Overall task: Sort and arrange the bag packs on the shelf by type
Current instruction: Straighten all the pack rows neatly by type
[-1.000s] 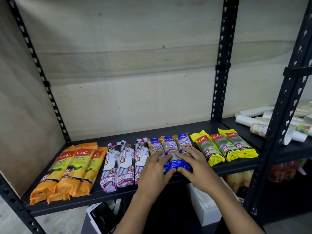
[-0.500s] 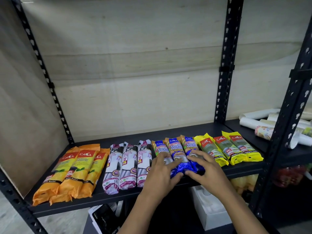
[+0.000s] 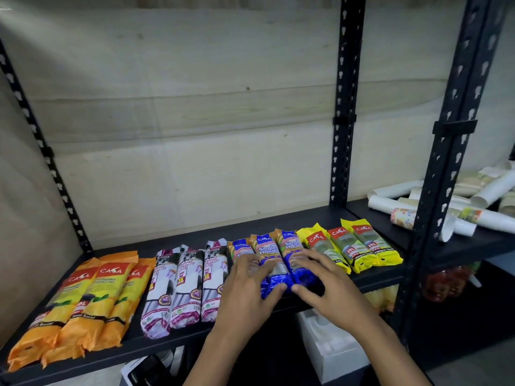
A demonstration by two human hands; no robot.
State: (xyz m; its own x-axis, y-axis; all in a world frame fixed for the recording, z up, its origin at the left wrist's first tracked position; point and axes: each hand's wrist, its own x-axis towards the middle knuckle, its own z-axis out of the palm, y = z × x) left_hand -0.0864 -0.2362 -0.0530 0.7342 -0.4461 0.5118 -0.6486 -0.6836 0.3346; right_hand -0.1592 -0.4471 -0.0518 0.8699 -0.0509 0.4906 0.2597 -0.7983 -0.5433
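Fingers of the left hand and of the right hand lie spread and nearly straight on the three blue-and-orange film-wrapped bag packs, pressing rather than gripping, with the thumb tips close together at the near ends. In the head view we find these packs at the front of the black metal shelf, between the white-and-purple drawstring packs and the yellow packs. We judge each pack light, soft and slick, so we advise grasping it around mid-length, not by its crimped end.
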